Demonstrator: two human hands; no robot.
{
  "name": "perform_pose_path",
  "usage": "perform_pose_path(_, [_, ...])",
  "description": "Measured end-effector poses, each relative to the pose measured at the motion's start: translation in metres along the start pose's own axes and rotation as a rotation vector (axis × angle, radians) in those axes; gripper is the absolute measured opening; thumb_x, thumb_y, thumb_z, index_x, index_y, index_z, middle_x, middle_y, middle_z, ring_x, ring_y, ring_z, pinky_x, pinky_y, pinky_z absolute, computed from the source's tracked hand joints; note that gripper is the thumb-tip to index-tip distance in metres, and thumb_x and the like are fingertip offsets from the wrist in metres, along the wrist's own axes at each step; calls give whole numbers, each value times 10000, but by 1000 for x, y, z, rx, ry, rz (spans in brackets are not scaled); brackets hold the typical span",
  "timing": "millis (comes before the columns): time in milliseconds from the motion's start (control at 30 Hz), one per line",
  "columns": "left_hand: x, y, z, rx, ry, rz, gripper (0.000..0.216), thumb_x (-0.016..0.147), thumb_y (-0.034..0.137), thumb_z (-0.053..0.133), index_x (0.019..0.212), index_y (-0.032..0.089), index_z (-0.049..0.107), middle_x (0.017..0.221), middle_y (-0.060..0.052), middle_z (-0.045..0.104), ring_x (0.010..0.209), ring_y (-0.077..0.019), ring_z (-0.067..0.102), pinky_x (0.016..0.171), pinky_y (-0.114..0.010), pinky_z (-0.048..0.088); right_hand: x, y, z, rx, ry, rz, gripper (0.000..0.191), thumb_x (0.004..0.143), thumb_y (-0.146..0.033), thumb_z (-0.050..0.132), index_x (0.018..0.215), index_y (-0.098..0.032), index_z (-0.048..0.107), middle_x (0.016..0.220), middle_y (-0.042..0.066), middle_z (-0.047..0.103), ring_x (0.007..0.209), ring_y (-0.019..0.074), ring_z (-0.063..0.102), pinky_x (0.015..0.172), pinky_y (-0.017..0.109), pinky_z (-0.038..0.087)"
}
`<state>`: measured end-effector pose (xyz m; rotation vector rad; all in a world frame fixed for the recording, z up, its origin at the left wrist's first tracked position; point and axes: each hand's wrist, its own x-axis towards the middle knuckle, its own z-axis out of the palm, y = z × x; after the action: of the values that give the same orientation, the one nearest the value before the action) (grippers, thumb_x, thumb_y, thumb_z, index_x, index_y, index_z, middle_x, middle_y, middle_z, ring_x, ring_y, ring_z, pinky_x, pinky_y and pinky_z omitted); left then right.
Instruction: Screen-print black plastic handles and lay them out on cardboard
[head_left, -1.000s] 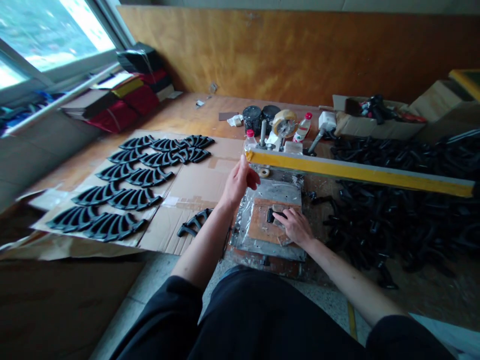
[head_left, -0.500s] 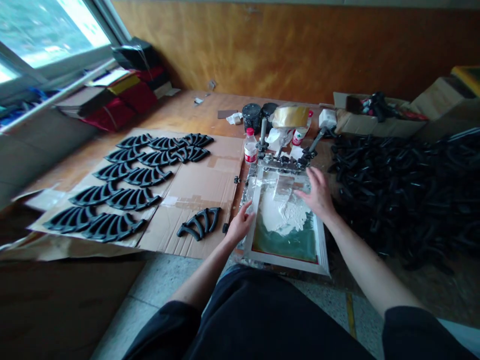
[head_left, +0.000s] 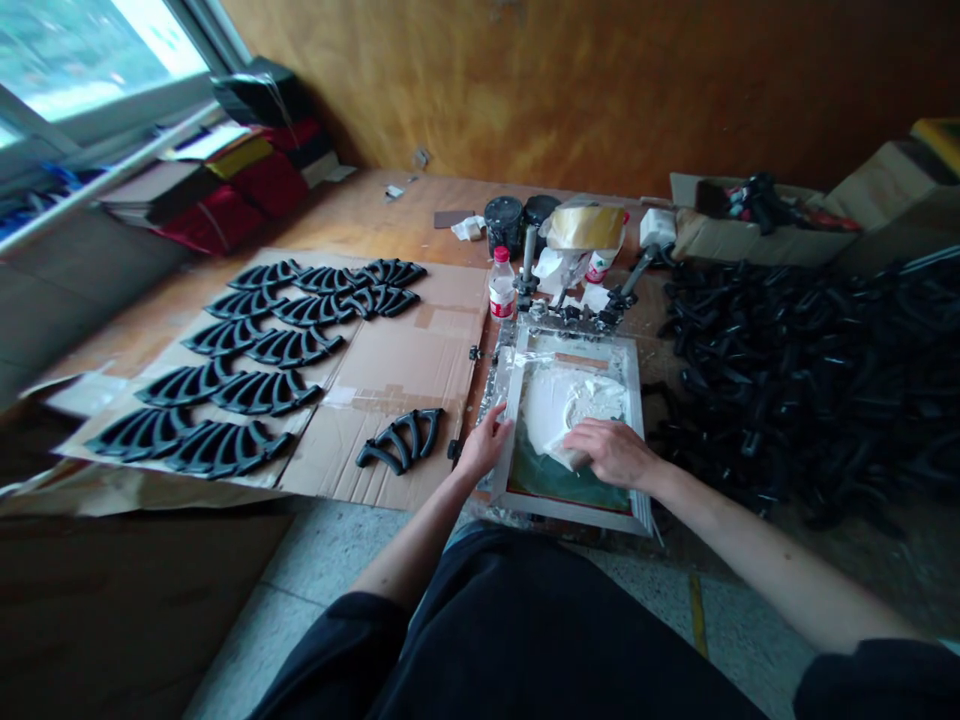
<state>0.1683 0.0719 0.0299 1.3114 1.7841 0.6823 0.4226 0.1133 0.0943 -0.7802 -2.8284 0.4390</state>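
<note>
A silver-edged printing screen (head_left: 641, 400) lies in front of me, its green mesh partly covered with thick white ink (head_left: 544, 405). My right hand (head_left: 611, 455) is closed over a small flat squeegee (head_left: 576, 460) at the near edge of the ink; the fingers hide most of the tool. At the screen's left side, my left hand (head_left: 484, 443) has its fingers closed on the frame edge. Behind the screen stands a metal hinge clamp (head_left: 570, 315) with upright rods.
Rows of black ribbed plastic parts (head_left: 274, 385) lie on cardboard (head_left: 397, 365) at left, one part (head_left: 401, 440) apart from them. Black parts (head_left: 757, 370) heap up at right. A red-capped bottle (head_left: 501, 285), dark tubs (head_left: 504, 225) and a tape roll (head_left: 585, 228) stand behind.
My right hand has taken hold of the squeegee that lay on the far part of the ink and brought it nearer to me. My left hand has stayed at the frame edge.
</note>
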Motion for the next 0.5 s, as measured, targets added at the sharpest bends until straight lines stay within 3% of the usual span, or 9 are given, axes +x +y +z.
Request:
perform_pose_path(133, [2, -1, 1, -7, 0, 11, 525, 916, 465, 469, 1373, 215, 534, 817, -34, 648, 721, -167, 585, 657, -264, 408, 11, 3, 4, -20, 157, 133, 318, 770, -13, 539, 952, -219, 699, 940, 32, 708, 904, 201, 619, 769, 294, 486])
perform_pose_path(300, [4, -4, 2, -7, -4, 4, 511, 914, 443, 468, 1366, 215, 530, 778, -14, 612, 671, -144, 538, 615, -245, 378, -1, -6, 17, -9, 182, 33, 320, 794, -25, 559, 1024, -207, 688, 984, 34, 711, 886, 189, 630, 783, 288, 499])
perform_pose_path(400, [2, 0, -2, -32, -7, 11, 507, 911, 429, 477, 1367, 215, 529, 735, 2, 585, 639, -130, 513, 591, -234, 360, 14, 1, 6, 24, 237, 162, 211, 838, -165, 644, 1032, -234, 691, 938, 16, 708, 860, 183, 648, 757, 279, 505])
perform_pose_path(500, [-4, 12, -12, -142, -29, 29, 554, 894, 462, 512, 1399, 235, 492, 653, 36, 533, 554, -109, 458, 534, -215, 328, 47, 25, -23, 10, 340, 318, 412, 842, -265, 687, 1250, -270, 620, 1074, 33, 701, 921, 200, 653, 795, 314, 512])
